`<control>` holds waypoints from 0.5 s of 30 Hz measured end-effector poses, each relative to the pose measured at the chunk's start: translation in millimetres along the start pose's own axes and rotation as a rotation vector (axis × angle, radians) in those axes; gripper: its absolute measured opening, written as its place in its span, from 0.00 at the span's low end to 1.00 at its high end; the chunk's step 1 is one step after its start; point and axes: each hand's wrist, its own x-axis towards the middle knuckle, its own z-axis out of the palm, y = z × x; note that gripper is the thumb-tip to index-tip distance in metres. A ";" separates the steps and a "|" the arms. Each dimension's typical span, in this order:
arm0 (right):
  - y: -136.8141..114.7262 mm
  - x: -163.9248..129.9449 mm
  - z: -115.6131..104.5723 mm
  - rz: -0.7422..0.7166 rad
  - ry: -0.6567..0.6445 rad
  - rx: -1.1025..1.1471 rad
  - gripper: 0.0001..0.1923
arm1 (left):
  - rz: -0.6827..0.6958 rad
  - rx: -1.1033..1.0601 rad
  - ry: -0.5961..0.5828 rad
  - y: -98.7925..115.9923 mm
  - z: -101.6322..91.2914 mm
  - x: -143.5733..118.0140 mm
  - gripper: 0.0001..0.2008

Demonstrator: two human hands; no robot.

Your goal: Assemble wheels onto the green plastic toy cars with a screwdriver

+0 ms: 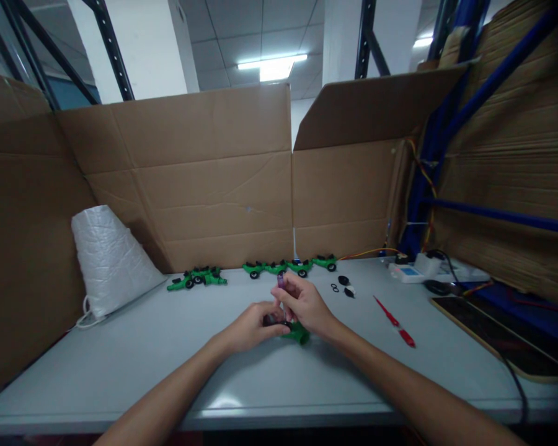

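Observation:
My left hand [251, 323] is closed round a green toy vehicle [298, 335] with a dark part on it, low over the middle of the table. Above the toy, my right hand [307, 302] pinches a small screwdriver [280, 282] by its purple handle, the shaft pointing down at the toy. My fingers hide the tip and much of the toy. To the right lie two small black rings [335, 288], a black round part [343, 280] and another black part [349, 292]. Farther right is a red screwdriver-like tool [395, 322].
Several green toy vehicles with black wheels [302, 268] line the back; another green group [198, 277] sits left of them. A white wrapped bag [109, 266] stands at left. A power strip [439, 271] and dark board [497, 334] are at right. Cardboard walls [214, 186] enclose the table.

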 end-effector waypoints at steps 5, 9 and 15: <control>2.5 -0.9 0.6 -0.005 -0.047 0.021 0.21 | -0.003 0.032 -0.007 2.6 -0.2 -0.2 0.15; 4.7 -0.2 -0.4 -0.008 -0.077 0.018 0.23 | -0.010 0.046 -0.006 3.7 -0.1 -0.2 0.15; 4.7 0.8 -1.5 -0.008 -0.059 0.023 0.20 | 0.004 0.059 -0.026 3.8 -0.6 0.0 0.16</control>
